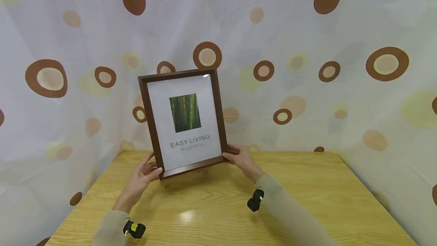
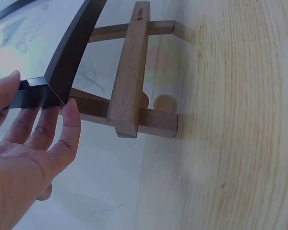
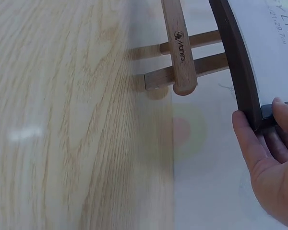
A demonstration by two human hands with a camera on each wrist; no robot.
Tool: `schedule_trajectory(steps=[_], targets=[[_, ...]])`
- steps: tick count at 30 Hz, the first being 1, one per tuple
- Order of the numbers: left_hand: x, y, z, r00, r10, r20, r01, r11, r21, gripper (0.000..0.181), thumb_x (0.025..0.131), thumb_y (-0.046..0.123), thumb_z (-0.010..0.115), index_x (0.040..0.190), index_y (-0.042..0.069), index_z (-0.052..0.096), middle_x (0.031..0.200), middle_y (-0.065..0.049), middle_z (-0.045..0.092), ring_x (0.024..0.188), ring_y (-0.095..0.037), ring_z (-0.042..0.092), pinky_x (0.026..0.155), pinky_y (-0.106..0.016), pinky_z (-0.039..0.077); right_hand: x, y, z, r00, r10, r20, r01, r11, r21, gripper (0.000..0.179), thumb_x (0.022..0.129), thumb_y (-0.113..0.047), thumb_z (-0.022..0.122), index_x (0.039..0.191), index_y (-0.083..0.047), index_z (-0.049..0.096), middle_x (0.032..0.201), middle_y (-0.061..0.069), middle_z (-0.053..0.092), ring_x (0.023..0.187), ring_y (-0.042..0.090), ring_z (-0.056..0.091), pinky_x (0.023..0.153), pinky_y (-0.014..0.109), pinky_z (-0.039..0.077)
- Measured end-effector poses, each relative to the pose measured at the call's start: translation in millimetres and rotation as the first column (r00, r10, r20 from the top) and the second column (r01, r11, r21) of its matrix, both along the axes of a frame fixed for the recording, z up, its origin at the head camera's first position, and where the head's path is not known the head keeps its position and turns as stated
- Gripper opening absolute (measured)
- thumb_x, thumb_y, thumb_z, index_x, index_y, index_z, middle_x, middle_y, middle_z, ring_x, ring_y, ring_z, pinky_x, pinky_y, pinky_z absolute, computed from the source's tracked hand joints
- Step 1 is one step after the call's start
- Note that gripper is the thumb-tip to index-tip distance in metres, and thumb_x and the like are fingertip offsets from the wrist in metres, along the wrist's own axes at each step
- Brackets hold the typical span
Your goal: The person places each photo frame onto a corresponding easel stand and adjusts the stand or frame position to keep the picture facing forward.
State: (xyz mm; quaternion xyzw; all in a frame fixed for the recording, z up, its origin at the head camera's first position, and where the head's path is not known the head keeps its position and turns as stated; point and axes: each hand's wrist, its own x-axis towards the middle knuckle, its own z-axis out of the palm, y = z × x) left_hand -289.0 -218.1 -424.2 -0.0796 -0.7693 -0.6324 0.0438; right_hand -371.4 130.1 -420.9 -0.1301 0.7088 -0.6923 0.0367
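Observation:
A dark brown picture frame (image 1: 186,114) hangs above the table, tilted so its right lower corner is higher than its left. Its insert shows green bamboo and the words "EASY LIVING". My left hand (image 1: 138,181) grips the lower left corner, thumb on the front and fingers underneath and behind. At the lower right corner, my right hand (image 1: 241,160) pinches the frame in the same way. A small wooden easel (image 2: 129,72) stands on the table below and behind the frame; the head view hides nearly all of it. In the right wrist view, a logo marks the easel's front bar (image 3: 182,52).
The wood-grain table (image 1: 290,200) extends toward me and to both sides. A white curtain (image 1: 239,22) with brown and yellow spots hangs behind and along the sides. Black devices (image 1: 255,200) are strapped to both wrists.

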Motion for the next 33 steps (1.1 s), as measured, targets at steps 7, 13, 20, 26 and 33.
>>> schedule_trajectory(steps=[7,13,20,26,33], targets=[[-3.8,-7.3,-3.2,0.999,0.017,-0.028,-0.016,0.999,0.029,0.076,0.096,0.011,0.063,0.158,0.015,0.019,0.139,-0.029,0.048,0.101,-0.002,0.061,0.083,-0.024,0.056,-9.2,-14.4,-5.4,1.0,-0.003,0.025,0.004,0.998,-0.063,0.05,0.091,0.009,0.061,0.14,0.005,0.049,0.136,0.028,0.054,0.121,0.037,0.059,0.094,0.036,0.056],[-5.3,-15.6,-8.0,0.999,0.024,-0.045,-0.023,1.0,0.021,0.076,0.095,0.011,0.064,0.158,0.014,0.02,0.136,-0.025,0.052,0.101,-0.002,0.062,0.083,-0.024,0.056,-13.4,-25.6,-13.0,0.999,-0.017,0.033,0.02,0.995,-0.101,0.049,0.09,0.01,0.061,0.138,0.005,0.052,0.133,0.029,0.057,0.116,0.033,0.062,0.094,0.038,0.055],[-10.1,-23.6,-15.6,0.999,0.024,-0.029,-0.024,1.0,0.009,0.078,0.095,0.013,0.065,0.158,0.015,0.02,0.131,-0.013,0.057,0.103,-0.002,0.062,0.085,-0.025,0.056,-18.4,-31.1,-24.2,0.998,-0.001,0.062,0.009,0.992,-0.128,0.052,0.092,0.008,0.06,0.142,0.004,0.046,0.138,0.03,0.052,0.121,0.037,0.058,0.096,0.038,0.054],[-10.0,-24.7,-21.0,0.998,0.059,0.035,-0.058,0.998,-0.016,0.08,0.094,0.013,0.066,0.158,0.014,0.017,0.142,-0.025,0.046,0.105,-0.002,0.058,0.085,-0.023,0.055,-22.0,-33.6,-40.0,0.998,0.002,0.06,0.006,0.991,-0.137,0.053,0.091,0.01,0.06,0.142,0.009,0.044,0.139,0.03,0.05,0.12,0.035,0.058,0.094,0.035,0.056],[-9.7,-24.0,-21.7,0.996,0.07,0.047,-0.068,0.997,-0.032,0.078,0.096,0.014,0.064,0.158,0.019,0.018,0.143,-0.023,0.048,0.118,-0.02,0.056,0.089,-0.026,0.054,-21.4,-40.8,-46.8,0.997,-0.046,0.056,0.054,0.988,-0.144,0.046,0.092,0.009,0.06,0.137,0.01,0.049,0.134,0.031,0.054,0.112,0.03,0.064,0.092,0.032,0.056]])
